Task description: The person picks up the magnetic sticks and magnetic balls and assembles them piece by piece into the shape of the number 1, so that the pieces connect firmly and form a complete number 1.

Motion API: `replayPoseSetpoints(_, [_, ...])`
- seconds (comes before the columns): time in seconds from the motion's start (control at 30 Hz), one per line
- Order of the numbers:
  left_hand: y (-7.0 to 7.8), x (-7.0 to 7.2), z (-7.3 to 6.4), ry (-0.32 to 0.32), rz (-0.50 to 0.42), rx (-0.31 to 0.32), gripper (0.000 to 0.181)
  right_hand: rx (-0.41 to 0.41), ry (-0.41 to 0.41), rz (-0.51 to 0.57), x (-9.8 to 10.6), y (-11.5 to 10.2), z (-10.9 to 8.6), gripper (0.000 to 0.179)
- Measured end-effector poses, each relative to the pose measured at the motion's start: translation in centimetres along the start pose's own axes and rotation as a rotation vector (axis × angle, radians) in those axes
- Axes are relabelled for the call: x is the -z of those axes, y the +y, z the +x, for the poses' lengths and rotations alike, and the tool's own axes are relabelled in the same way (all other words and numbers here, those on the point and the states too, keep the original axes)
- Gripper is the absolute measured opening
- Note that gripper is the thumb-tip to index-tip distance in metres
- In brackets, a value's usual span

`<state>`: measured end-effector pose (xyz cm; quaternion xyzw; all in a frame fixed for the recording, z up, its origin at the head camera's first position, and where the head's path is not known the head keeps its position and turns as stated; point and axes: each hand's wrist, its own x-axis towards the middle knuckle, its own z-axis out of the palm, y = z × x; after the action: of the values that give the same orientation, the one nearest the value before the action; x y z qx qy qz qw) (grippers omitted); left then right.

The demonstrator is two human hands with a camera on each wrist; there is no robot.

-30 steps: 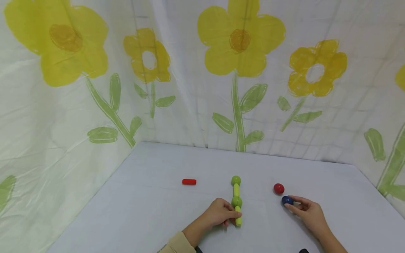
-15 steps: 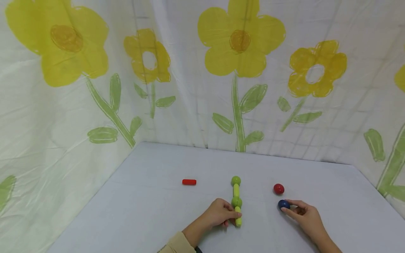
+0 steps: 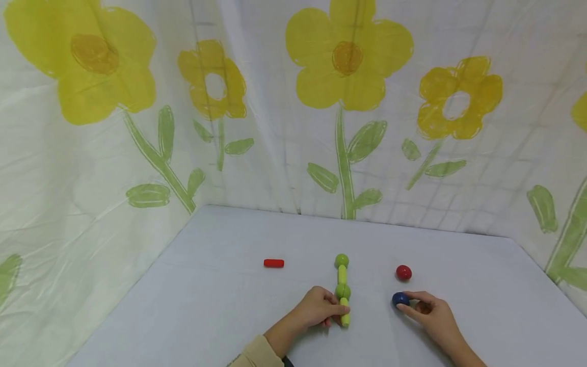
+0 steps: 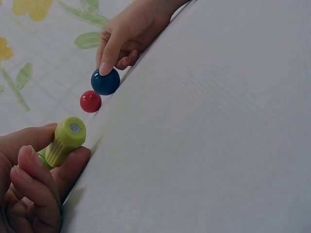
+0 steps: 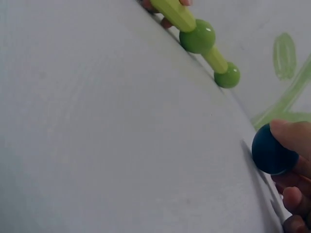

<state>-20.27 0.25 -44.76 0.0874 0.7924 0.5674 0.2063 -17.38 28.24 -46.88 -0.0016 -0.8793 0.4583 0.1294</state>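
Note:
My left hand (image 3: 316,308) pinches the near yellow-green rod (image 4: 65,141) of a joined chain between thumb and fingers. That rod's free end shows a round silver disc in the left wrist view. Beyond it the chain runs away from me: a green ball (image 3: 342,291), another yellow-green rod (image 3: 342,274) and a second green ball (image 3: 341,261) at the far end. To the right, my right hand (image 3: 430,314) holds a dark blue ball (image 3: 401,299) between thumb and fingertips, close over the table and apart from the chain.
A red ball (image 3: 403,272) lies just beyond the blue one. Left of the chain lies a short red rod (image 3: 273,263) on the white-covered table (image 3: 220,285). A white curtain (image 3: 266,153) with painted yellow flowers hangs behind the table and along its sides.
My right hand has carried the blue ball left and a little toward me, away from the red ball and nearer the chain. The left hand and the chain stay in place.

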Motion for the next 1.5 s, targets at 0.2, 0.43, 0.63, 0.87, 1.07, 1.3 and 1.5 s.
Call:
replayPoseSetpoints(0.2, [0.0, 0.0, 0.0, 0.012, -0.005, -0.006, 0.019, 0.028, -0.030, 0.041, -1.2, -0.8, -0.4, 0.028])
replayPoseSetpoints(0.43, [0.1, 0.0, 0.0, 0.005, -0.003, -0.004, 0.019, -0.032, -0.084, 0.061, -2.0, -1.9, -0.9, 0.032])
replayPoseSetpoints(0.63, [0.1, 0.1, 0.0, -0.016, 0.025, 0.007, 0.019, -0.105, -0.144, 0.060, -2.4, -2.7, -1.2, 0.035])
replayPoseSetpoints(0.87, [0.1, 0.2, 0.2, -0.028, 0.023, 0.014, 0.019, -0.078, -0.246, 0.090, -2.7, -3.2, -1.5, 0.035])
replayPoseSetpoints(1.07, [0.1, 0.2, 0.1, -0.022, 0.013, 0.001, 0.019, -0.073, -0.332, 0.102, -2.9, -3.8, -1.7, 0.038])
replayPoseSetpoints(1.3, [0.1, 0.1, 0.0, -0.025, 0.006, 0.001, 0.018, -0.067, -0.366, 0.119, -3.3, -4.1, -1.9, 0.040])
replayPoseSetpoints(1.5, [0.2, 0.0, -0.1, -0.005, -0.006, 0.003, 0.018, -0.036, -0.414, 0.162, -3.7, -4.2, -2.0, 0.037])
